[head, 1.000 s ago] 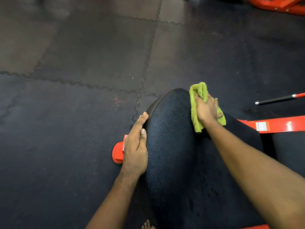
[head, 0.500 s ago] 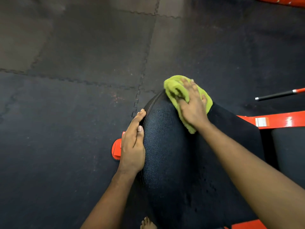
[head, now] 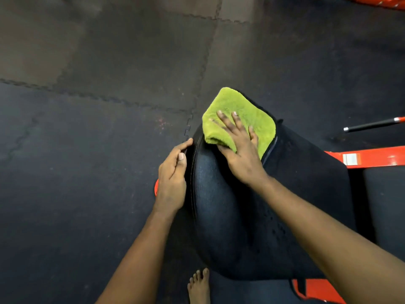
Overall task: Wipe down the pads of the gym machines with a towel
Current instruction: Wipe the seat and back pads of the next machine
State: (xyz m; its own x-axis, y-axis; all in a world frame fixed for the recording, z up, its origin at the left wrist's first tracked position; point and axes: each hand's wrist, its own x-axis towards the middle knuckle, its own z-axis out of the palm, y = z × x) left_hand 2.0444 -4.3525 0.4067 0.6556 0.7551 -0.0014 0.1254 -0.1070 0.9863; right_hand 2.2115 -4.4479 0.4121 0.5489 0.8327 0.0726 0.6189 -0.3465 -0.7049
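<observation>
Your right hand (head: 240, 150): fingers flat, spread, pressing green towel (head: 232, 102) on pad (head: 219, 205), 12 o'clock end, so cloth rubs wide. Your left hand (head: 172, 174): fingers straight, holding nothing, resting on pad's 9 o'clock edge, maybe to steady it. At 3 o'clock, orange frame (head: 377, 156); white sticker (head: 351, 159) too blurry to read.

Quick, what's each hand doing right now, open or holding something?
Left hand: open, fingers resting against the side of the pad.
Right hand: open, spread fingers pressing the green towel onto the pad.
</observation>
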